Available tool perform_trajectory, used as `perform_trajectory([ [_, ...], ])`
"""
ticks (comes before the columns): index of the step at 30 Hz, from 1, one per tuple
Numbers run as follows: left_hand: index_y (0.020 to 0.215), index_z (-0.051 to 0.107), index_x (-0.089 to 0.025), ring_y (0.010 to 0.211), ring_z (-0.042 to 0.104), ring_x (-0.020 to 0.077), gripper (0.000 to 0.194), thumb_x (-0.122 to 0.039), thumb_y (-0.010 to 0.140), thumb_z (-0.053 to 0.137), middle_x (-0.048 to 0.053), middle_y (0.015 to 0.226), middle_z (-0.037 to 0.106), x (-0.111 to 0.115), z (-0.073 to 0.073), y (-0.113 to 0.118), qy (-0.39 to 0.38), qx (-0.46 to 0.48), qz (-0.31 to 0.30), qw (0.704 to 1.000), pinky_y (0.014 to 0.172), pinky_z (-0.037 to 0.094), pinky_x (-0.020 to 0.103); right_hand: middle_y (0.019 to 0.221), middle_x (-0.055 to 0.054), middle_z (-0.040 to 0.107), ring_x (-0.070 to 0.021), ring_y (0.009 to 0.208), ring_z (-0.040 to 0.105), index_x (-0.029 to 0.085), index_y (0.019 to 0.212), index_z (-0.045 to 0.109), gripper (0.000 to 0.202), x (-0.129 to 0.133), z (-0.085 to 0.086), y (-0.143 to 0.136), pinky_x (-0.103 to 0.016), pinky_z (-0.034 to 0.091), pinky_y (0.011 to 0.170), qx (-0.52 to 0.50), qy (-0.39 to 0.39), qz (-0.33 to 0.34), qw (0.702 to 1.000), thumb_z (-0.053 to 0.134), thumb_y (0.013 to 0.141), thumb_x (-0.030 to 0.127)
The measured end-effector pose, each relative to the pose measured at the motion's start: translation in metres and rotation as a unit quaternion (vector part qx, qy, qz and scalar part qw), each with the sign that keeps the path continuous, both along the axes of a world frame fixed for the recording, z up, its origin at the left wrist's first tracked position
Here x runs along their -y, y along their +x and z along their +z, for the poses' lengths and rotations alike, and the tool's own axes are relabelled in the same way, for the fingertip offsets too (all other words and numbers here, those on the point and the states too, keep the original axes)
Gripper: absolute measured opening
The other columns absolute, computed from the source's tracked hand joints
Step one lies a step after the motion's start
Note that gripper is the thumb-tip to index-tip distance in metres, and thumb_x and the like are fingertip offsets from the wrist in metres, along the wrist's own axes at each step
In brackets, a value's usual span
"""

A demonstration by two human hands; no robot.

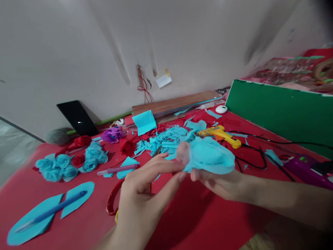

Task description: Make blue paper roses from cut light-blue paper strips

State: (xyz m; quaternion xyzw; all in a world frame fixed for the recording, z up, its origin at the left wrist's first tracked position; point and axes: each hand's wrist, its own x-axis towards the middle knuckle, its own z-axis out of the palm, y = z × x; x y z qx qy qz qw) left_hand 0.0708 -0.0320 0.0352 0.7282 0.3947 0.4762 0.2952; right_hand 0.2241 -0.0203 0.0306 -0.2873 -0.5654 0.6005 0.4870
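A light-blue paper flower (212, 156) is held up above the red tabletop, turned on its side with its base to the left. My right hand (221, 182) is closed round it from below and behind; the petals hide part of the fingers. My left hand (153, 180) pinches the narrow base of the flower between thumb and fingertips. Partly behind my left hand lie red-handled scissors (112, 198). Beyond the flower, a yellow glue gun (221, 134) rests on the table near a heap of blue paper scraps (169, 139).
Finished blue paper roses (56, 166) lie at the left, near a purple flower (111, 134). A blue pen (57, 208) lies on cut paper petals. A phone (78, 118) leans on the wall. A green board (281, 114) and black cables (262, 159) are at the right.
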Motion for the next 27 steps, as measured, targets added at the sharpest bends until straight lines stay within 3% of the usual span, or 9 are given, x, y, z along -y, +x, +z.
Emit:
perform_trajectory([
  [5, 0.067, 0.069, -0.024, 0.071, 0.066, 0.0113, 0.003, -0.021, 0.067, 0.069, -0.005, 0.067, 0.071, 0.000, -0.001, 0.004, -0.139, 0.076, 0.001, 0.987, 0.072, 0.050, 0.017, 0.071, 0.001, 0.060, -0.0116, 0.069, 0.058, 0.019, 0.060, 0.056, 0.023, -0.001, -0.006, 0.002, -0.030, 0.047, 0.078, -0.088, -0.081, 0.023, 0.993, 0.076, 0.056, 0.030],
  [10, 0.069, 0.069, -0.022, 0.068, 0.063, 0.0090, 0.007, -0.028, 0.072, 0.067, -0.003, 0.069, 0.070, -0.003, -0.007, 0.005, -0.324, 0.193, -0.092, 0.922, 0.067, 0.048, 0.014, 0.066, 0.003, 0.057, -0.0070, 0.063, 0.053, 0.018, 0.061, 0.061, 0.014, -0.002, -0.009, 0.005, -0.021, 0.045, 0.068, -0.107, -0.072, 0.045, 0.991, 0.072, 0.062, 0.025],
  [13, 0.066, 0.067, -0.020, 0.069, 0.060, 0.0064, 0.012, -0.028, 0.074, 0.065, -0.004, 0.067, 0.067, -0.006, -0.008, 0.005, -0.377, 0.230, -0.147, 0.885, 0.071, 0.045, 0.013, 0.061, 0.003, 0.056, -0.0068, 0.060, 0.052, 0.017, 0.060, 0.060, 0.015, -0.002, -0.010, 0.006, -0.022, 0.045, 0.067, -0.111, -0.055, 0.072, 0.990, 0.069, 0.068, 0.027],
  [17, 0.064, 0.065, -0.020, 0.066, 0.056, 0.0047, 0.014, -0.028, 0.075, 0.065, -0.004, 0.063, 0.063, -0.007, -0.007, 0.007, -0.418, 0.251, -0.172, 0.856, 0.070, 0.042, 0.012, 0.059, 0.004, 0.055, -0.0061, 0.056, 0.051, 0.017, 0.064, 0.058, 0.017, -0.003, -0.010, 0.006, -0.023, 0.046, 0.067, -0.094, -0.056, 0.076, 0.991, 0.069, 0.069, 0.029],
  [21, 0.063, 0.063, -0.019, 0.066, 0.053, 0.0053, 0.017, -0.030, 0.075, 0.064, -0.004, 0.061, 0.060, -0.009, -0.009, 0.008, -0.408, 0.241, -0.169, 0.864, 0.070, 0.040, 0.013, 0.059, 0.002, 0.054, -0.0071, 0.056, 0.052, 0.016, 0.063, 0.056, 0.026, -0.005, -0.015, 0.006, -0.025, 0.048, 0.063, 0.000, 0.035, 0.017, 0.999, 0.059, 0.077, 0.038],
  [24, 0.069, 0.059, -0.019, 0.070, 0.051, 0.0072, 0.018, -0.034, 0.079, 0.058, -0.003, 0.067, 0.057, -0.014, -0.015, 0.007, -0.356, 0.179, -0.122, 0.909, 0.072, 0.040, 0.016, 0.067, 0.001, 0.057, -0.0090, 0.062, 0.053, 0.018, 0.072, 0.060, 0.019, -0.012, -0.019, 0.011, -0.026, 0.047, 0.063, 0.059, 0.120, -0.043, 0.990, 0.056, 0.081, 0.034],
  [27, 0.076, 0.054, -0.019, 0.070, 0.049, 0.0078, 0.016, -0.032, 0.084, 0.048, -0.003, 0.071, 0.053, -0.021, -0.021, 0.007, -0.303, 0.102, -0.092, 0.943, 0.071, 0.040, 0.018, 0.074, 0.000, 0.057, -0.0113, 0.073, 0.050, 0.020, 0.064, 0.062, 0.015, -0.020, -0.017, 0.020, -0.027, 0.043, 0.070, 0.114, 0.220, -0.117, 0.962, 0.062, 0.076, 0.028],
])
